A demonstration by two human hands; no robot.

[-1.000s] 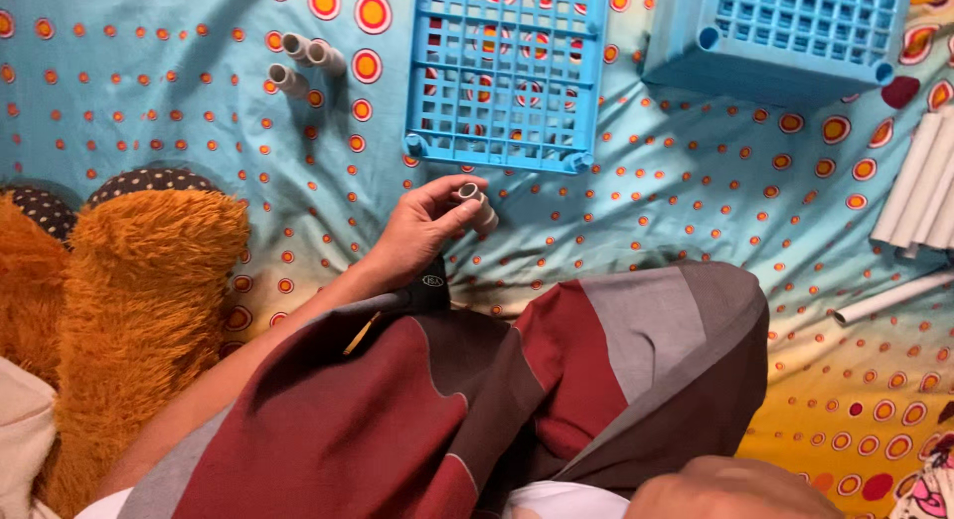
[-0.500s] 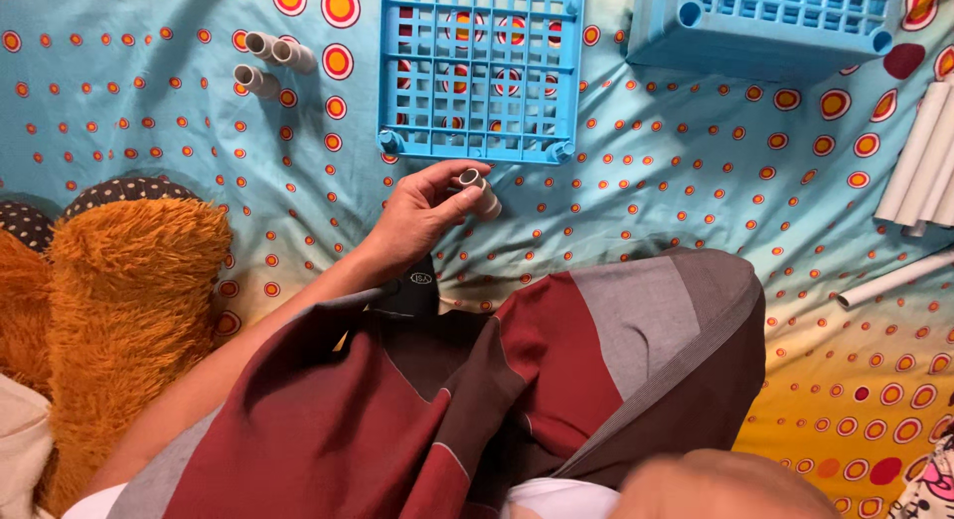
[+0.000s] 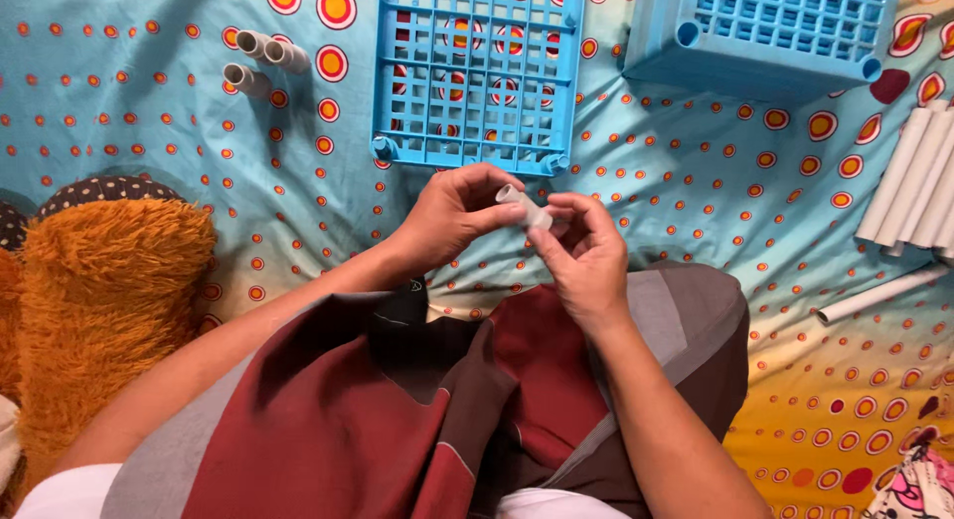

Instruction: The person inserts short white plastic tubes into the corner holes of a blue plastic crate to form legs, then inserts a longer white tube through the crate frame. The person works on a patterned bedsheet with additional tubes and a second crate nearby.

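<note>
Both hands grasp one short white tube. The left hand pinches its end; the right hand grips the other, below a blue grid.

We see a turquoise bedsheet with red-and-yellow dots covering the whole surface, shading to yellow at lower right. An orange shaggy cushion sits at left, a dark dotted fabric just behind it. Light is warm, indoor.

Short white plastic tube, open-ended, tilted, held between both hands just below the blue grid panel's edge.
</note>
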